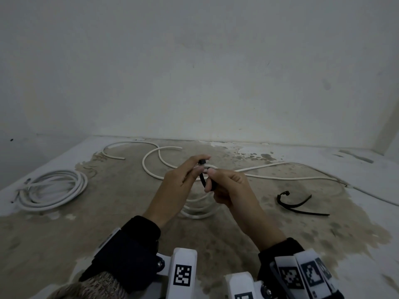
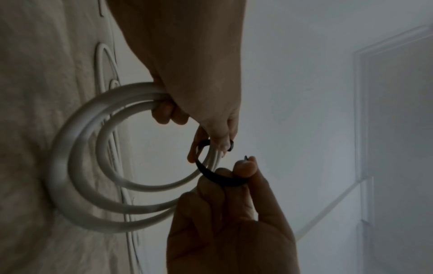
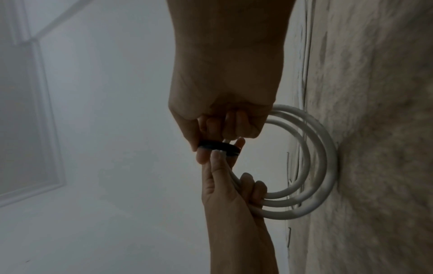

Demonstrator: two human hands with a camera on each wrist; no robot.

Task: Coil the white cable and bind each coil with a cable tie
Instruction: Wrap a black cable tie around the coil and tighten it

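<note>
**Second coil held up for its tie**

The stained floor (image 1: 280, 244) ran back to a pale wall (image 1: 194, 61). On it, at the left, lay a finished coil (image 1: 51, 186) of white cable; whether it carried a tie could not be made out. Loose white cable (image 1: 280, 173) snaked across the middle and off to the right, and two spare black ties (image 1: 295, 205) lay on the floor near the person's right hand.

The step in hand appeared to be binding a new coil (image 2: 77, 166). This smaller coil of about three turns hung above the floor, gripped in the left hand (image 1: 183, 180), whose fingers curled round the bunched turns while thumb and forefinger pinched the head end of a black cable tie (image 2: 220, 178). The right hand (image 1: 231, 188) faced it, knuckles up, with its fingers clenched on the tie's tail, the strap bent in a loop beside the turns.

The tie looked not yet closed. The next move likely called for feeding the pointed tail into the head and pulling it snug, with the left hand keeping the turns bunched so none slipped out of the loop.
</note>
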